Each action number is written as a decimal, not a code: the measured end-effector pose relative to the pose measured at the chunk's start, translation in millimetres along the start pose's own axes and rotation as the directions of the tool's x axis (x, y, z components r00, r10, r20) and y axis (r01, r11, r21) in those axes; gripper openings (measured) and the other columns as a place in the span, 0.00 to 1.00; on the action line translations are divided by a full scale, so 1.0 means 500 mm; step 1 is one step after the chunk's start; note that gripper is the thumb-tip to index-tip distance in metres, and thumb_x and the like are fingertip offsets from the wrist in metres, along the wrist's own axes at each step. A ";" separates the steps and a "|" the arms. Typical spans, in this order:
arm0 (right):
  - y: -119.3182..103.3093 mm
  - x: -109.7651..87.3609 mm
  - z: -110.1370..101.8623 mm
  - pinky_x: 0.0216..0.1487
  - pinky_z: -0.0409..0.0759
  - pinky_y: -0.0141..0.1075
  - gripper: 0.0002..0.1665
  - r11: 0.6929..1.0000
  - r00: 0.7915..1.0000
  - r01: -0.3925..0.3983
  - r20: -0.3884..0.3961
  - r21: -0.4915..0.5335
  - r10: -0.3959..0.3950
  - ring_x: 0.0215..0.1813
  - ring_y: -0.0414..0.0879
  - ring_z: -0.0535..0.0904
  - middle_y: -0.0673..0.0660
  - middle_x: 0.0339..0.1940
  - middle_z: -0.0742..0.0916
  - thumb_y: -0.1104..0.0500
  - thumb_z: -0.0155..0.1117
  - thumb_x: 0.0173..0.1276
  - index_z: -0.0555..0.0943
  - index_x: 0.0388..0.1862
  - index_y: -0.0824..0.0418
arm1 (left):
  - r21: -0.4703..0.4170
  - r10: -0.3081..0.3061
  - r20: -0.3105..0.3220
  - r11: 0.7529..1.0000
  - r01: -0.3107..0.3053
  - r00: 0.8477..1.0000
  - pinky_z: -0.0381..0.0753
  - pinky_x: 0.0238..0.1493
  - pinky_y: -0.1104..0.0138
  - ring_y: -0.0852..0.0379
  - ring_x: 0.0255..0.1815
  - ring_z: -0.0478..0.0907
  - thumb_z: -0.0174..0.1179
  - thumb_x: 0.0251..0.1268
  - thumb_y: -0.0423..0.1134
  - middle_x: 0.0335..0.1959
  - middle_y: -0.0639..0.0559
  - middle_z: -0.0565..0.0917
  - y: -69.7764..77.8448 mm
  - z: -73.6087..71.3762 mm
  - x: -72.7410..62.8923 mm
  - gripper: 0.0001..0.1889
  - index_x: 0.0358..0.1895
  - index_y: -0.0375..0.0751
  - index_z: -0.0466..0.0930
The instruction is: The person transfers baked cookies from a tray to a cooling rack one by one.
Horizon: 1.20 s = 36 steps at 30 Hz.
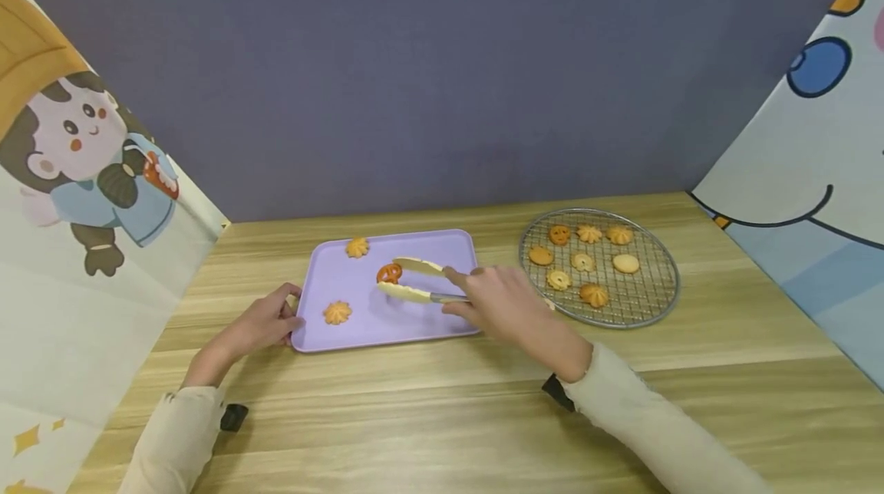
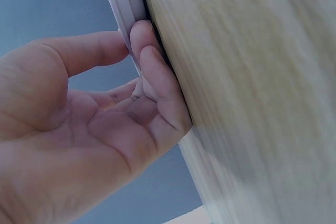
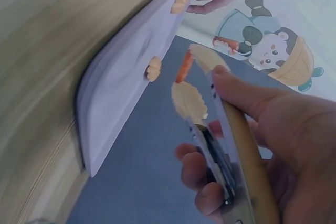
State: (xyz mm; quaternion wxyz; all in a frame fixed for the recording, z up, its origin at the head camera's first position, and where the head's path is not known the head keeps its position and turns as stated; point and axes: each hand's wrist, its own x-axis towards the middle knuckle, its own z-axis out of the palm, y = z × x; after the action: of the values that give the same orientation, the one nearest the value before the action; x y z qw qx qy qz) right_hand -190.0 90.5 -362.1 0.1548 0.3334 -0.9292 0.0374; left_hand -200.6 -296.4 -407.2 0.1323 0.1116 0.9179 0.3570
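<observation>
My left hand (image 1: 257, 322) pinches the left edge of a lilac tray (image 1: 407, 330), thumb at the rim and curled fingers tucked beneath it in the left wrist view. In my right hand (image 1: 511, 308) is a pair of tongs (image 1: 406, 294) with cream scalloped tips and metal arms. A brown pretzel-shaped cookie (image 3: 184, 67) is caught between those tips, raised over the tray. Two golden flower-shaped cookies lie on the tray, a far one (image 1: 357, 248) and a near one (image 1: 337, 313).
To the tray's right, a round wire rack (image 1: 642, 302) bears several cookies of different shapes, among them a plain oval cookie (image 1: 625, 263). Behind the wooden table (image 1: 414, 417) rises a dark grey-blue panel (image 1: 442, 80). Cartoon-printed panels stand at both sides.
</observation>
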 end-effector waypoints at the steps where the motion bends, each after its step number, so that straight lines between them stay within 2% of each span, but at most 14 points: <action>1: 0.003 -0.006 -0.002 0.12 0.51 0.28 0.31 1.000 1.000 0.016 -0.020 -0.001 -0.016 0.13 0.36 0.57 0.45 0.12 0.72 0.37 0.66 0.65 0.81 0.62 0.52 | -0.002 0.000 0.001 1.000 0.000 1.000 0.81 0.26 0.65 0.54 0.24 0.78 0.56 0.65 0.26 0.27 0.44 0.79 0.001 0.000 -0.001 0.22 0.60 0.22 0.62; 7: 0.013 -0.048 -0.014 0.12 0.50 0.26 0.33 0.996 0.990 0.087 -0.106 -0.016 -0.088 0.13 0.35 0.59 0.51 0.22 0.84 0.38 0.68 0.64 0.82 0.62 0.53 | -0.009 -0.003 0.005 1.000 0.003 1.000 0.81 0.26 0.65 0.54 0.24 0.78 0.56 0.65 0.26 0.27 0.43 0.78 0.003 -0.001 -0.003 0.22 0.60 0.22 0.62; 14: 0.028 -0.093 -0.028 0.12 0.54 0.25 0.33 0.996 0.985 0.080 -0.148 -0.029 -0.083 0.14 0.35 0.62 0.51 0.23 0.84 0.38 0.69 0.63 0.82 0.61 0.54 | -0.011 -0.001 0.004 1.000 0.001 1.000 0.81 0.26 0.65 0.54 0.24 0.78 0.56 0.65 0.26 0.27 0.43 0.78 0.001 -0.002 -0.001 0.22 0.60 0.22 0.62; 19: 0.049 -0.149 -0.035 0.12 0.56 0.24 0.31 0.997 0.969 0.079 -0.233 -0.009 -0.079 0.16 0.39 0.75 0.55 0.33 0.89 0.37 0.66 0.64 0.84 0.59 0.54 | -0.012 -0.012 0.011 1.000 0.012 1.000 0.81 0.27 0.65 0.54 0.25 0.78 0.56 0.66 0.27 0.28 0.44 0.79 -0.002 -0.001 -0.002 0.22 0.60 0.22 0.62; 23: 0.065 -0.193 -0.043 0.12 0.55 0.23 0.31 0.999 0.960 0.050 -0.277 -0.005 -0.050 0.17 0.41 0.78 0.59 0.39 0.90 0.36 0.65 0.64 0.85 0.57 0.54 | -0.023 -0.003 0.006 1.000 0.003 1.000 0.82 0.27 0.64 0.53 0.25 0.79 0.56 0.66 0.27 0.29 0.43 0.79 -0.003 -0.004 -0.006 0.23 0.60 0.22 0.62; 27: 0.081 -0.226 -0.050 0.12 0.60 0.25 0.31 1.000 0.959 0.012 -0.283 -0.001 -0.011 0.18 0.44 0.80 0.60 0.43 0.90 0.37 0.67 0.62 0.84 0.58 0.53 | -0.024 0.002 0.008 1.000 -0.002 1.000 0.81 0.27 0.64 0.53 0.26 0.78 0.56 0.68 0.28 0.29 0.43 0.79 -0.006 -0.007 -0.010 0.23 0.61 0.22 0.61; 33: 0.100 -0.268 -0.053 0.17 0.75 0.35 0.30 0.999 0.954 -0.040 -0.296 0.025 0.046 0.24 0.48 0.84 0.58 0.40 0.90 0.39 0.68 0.62 0.84 0.59 0.53 | -0.014 0.009 0.009 1.000 -0.008 1.000 0.80 0.27 0.65 0.53 0.26 0.78 0.56 0.68 0.28 0.29 0.44 0.78 -0.006 -0.006 -0.009 0.23 0.61 0.23 0.61; 36: 0.110 -0.286 -0.053 0.18 0.77 0.38 0.31 0.997 0.949 -0.074 -0.304 0.033 0.081 0.24 0.47 0.84 0.57 0.39 0.91 0.40 0.70 0.61 0.84 0.58 0.54 | -0.008 0.012 0.008 1.000 -0.012 1.000 0.80 0.26 0.65 0.53 0.25 0.78 0.56 0.68 0.28 0.28 0.44 0.78 -0.003 -0.003 -0.007 0.22 0.61 0.23 0.62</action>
State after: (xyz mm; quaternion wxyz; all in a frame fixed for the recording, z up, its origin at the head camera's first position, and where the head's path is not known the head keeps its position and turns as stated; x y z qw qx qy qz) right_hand -113.4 224.4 -379.8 0.2914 0.2887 -0.9060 0.1045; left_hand -198.2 -299.5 -406.6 0.1344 0.1181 0.9152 0.3612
